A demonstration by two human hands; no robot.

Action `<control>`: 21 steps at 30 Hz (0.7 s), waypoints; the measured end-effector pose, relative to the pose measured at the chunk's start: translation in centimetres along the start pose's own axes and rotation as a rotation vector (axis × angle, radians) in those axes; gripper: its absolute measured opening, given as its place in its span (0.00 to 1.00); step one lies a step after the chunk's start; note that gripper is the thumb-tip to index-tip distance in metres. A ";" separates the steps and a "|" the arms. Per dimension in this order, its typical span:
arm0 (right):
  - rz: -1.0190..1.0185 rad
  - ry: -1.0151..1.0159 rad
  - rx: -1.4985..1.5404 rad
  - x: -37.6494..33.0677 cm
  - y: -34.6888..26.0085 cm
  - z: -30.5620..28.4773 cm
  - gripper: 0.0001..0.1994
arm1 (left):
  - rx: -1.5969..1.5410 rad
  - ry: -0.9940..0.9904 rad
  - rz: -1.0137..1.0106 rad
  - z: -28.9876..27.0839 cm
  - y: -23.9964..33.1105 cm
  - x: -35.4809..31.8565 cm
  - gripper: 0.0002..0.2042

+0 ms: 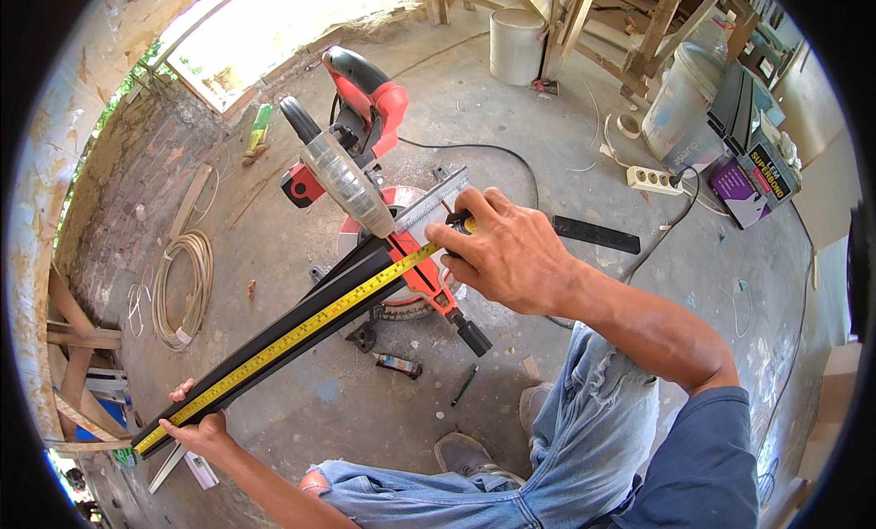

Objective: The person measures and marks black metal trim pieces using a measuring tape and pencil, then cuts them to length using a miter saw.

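A long black bar (260, 363) slants from the lower left up to the red and black mitre saw (367, 114), its far end at the saw's fence (429, 203). Along it lies the pulled-out yellow blade of a tape measure (315, 323). My left hand (203, 430) is closed around the bar's near end, with fingers by the tape's end. In my right hand (511, 251) I grip the tape measure's case, mostly hidden behind my fingers, just right of the clear blade guard (349, 184).
Below the saw lie a small tube (398, 365) and a pencil (464, 385). A short black offcut (596, 234) rests to the right, near a white power strip (653, 179) and a cardboard box (754, 184). Coiled cable (185, 287) lies left; a white bucket (516, 46) stands behind.
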State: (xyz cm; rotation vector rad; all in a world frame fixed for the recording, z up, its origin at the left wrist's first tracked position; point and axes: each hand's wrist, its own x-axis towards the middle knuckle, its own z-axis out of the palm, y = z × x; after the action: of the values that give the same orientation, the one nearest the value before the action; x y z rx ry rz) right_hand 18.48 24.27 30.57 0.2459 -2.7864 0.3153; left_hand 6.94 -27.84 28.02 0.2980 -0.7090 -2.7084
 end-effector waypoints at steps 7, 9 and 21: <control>-0.005 0.003 0.006 0.0 -0.1 0.0 0.16 | 0.024 -0.007 0.002 0.0 0.0 -0.1 0.27; -0.003 0.001 0.006 0.0 -0.1 -0.1 0.16 | 0.026 0.005 0.004 0.1 0.0 -0.2 0.27; -0.036 0.013 0.049 0.1 -0.1 -0.3 0.15 | 0.024 -0.016 -0.023 -0.2 0.2 -0.1 0.28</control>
State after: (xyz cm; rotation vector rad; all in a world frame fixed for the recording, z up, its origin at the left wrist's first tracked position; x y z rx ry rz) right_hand 18.50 24.25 30.94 0.3034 -2.7604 0.3750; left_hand 7.10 -28.07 28.00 0.2925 -0.7467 -2.7281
